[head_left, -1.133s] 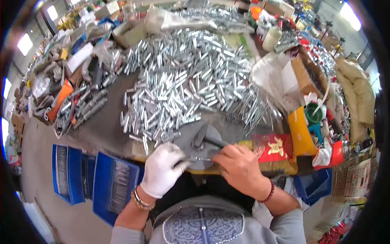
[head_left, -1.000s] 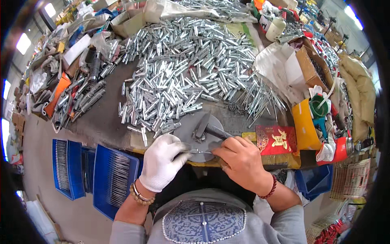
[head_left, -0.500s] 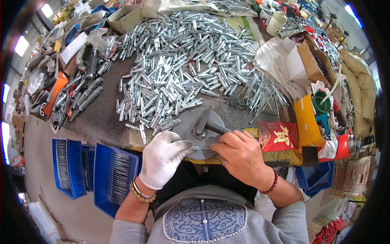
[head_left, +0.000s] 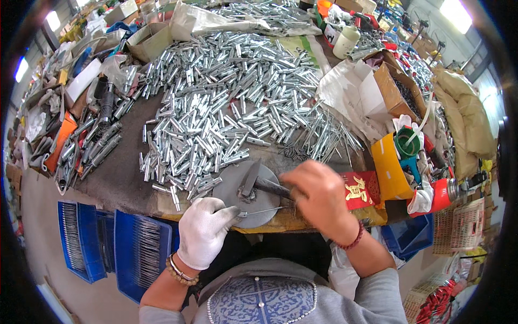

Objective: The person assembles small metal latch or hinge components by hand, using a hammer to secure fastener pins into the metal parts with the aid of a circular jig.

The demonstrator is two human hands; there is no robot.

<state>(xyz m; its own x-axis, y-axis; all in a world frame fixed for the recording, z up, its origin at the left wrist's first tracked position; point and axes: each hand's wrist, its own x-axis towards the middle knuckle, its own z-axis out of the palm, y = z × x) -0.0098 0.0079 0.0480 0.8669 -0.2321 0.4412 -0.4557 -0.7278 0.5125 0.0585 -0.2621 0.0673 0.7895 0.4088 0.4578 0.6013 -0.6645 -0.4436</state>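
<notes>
My left hand (head_left: 204, 231), in a white glove, pinches a thin metal pin (head_left: 263, 210) and lays it across a round grey metal plate (head_left: 232, 190) at the bench's near edge. Bare, my right hand (head_left: 322, 201) grips the dark handle of a small hammer (head_left: 258, 184), whose head rests over the plate. Just beyond the plate lies a large heap of short shiny metal sleeves (head_left: 216, 102).
Long thin pins (head_left: 324, 135) lie right of the heap. A red box (head_left: 360, 189), a yellow box (head_left: 389, 167) and a red can (head_left: 442, 195) stand at the right. Blue crates (head_left: 129, 243) of pins sit below the bench on the left. Tools and clutter (head_left: 81, 140) crowd the left.
The view has shifted a little. My right hand has come down and leftward with the hammer over the plate. My left hand still holds the pin at the plate.
</notes>
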